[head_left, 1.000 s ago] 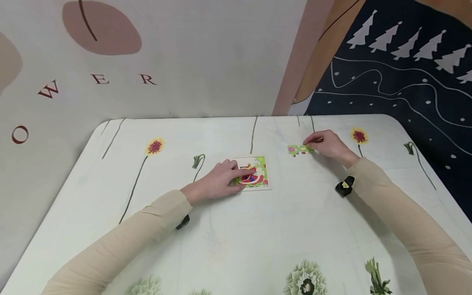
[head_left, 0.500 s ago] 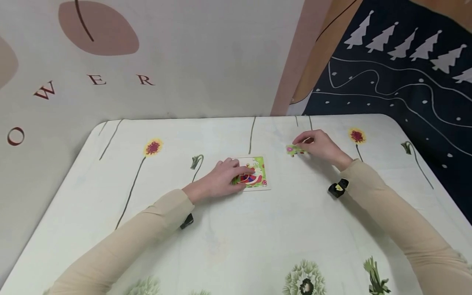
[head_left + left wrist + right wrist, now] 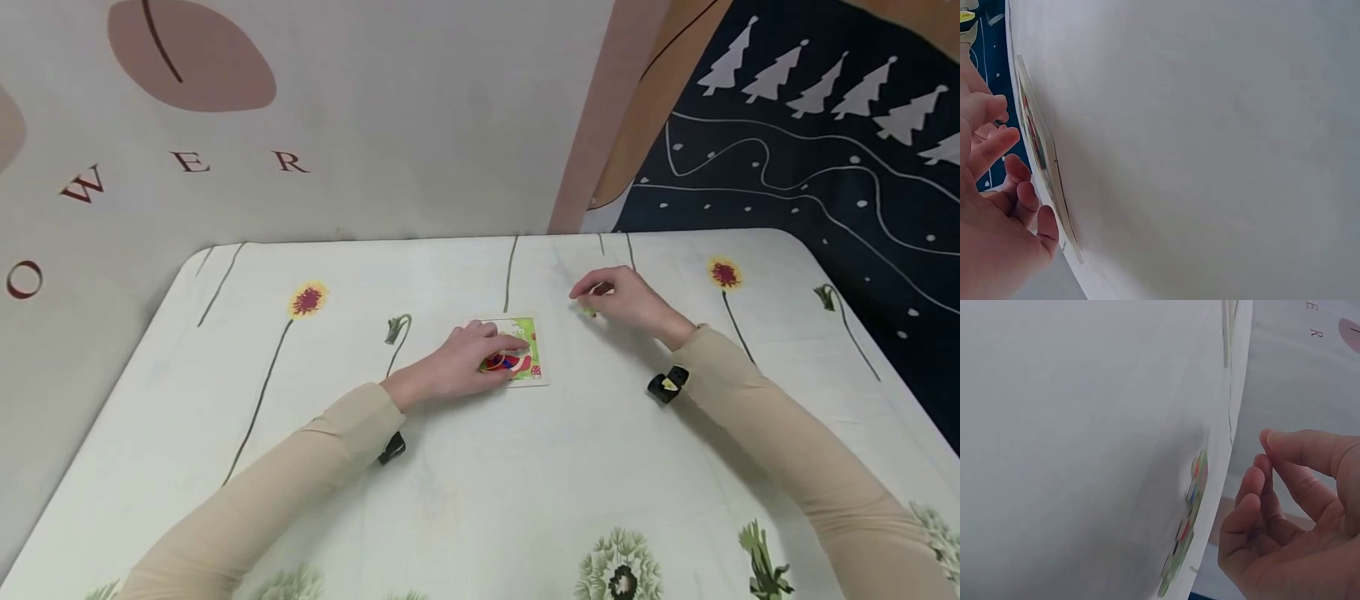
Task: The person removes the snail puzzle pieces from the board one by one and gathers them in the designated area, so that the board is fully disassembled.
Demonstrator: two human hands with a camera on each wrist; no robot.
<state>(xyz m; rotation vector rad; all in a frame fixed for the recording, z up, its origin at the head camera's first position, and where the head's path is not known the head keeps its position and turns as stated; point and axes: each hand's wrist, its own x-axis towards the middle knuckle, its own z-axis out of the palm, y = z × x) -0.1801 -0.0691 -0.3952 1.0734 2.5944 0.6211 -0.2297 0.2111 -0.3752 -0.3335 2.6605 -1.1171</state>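
A small square jigsaw puzzle board point(image 3: 536, 343), with a green, red and blue picture, lies on the table. My left hand point(image 3: 468, 362) lies over its left part, fingers spread and slightly bent, hiding some of the picture. The left wrist view shows the board point(image 3: 1050, 162) edge-on beside the fingers. To the right of the board, my right hand point(image 3: 626, 296) hovers over small loose puzzle pieces point(image 3: 1186, 519), mostly covered in the head view. Its thumb and forefinger tips come together, with no piece visible between them. The other fingers are loosely curled.
A white cloth with printed flowers point(image 3: 307, 300) covers the table point(image 3: 480, 483). Behind it stands a pale printed wall point(image 3: 420, 125), and at the right hangs a dark cloth with tree shapes point(image 3: 795, 150). Black wrist cameras point(image 3: 667, 383) sit under both cuffs.
My right hand has moved left across the loose pieces, from their right end, and now covers most of them. The left hand stays over the board, shifted slightly right.
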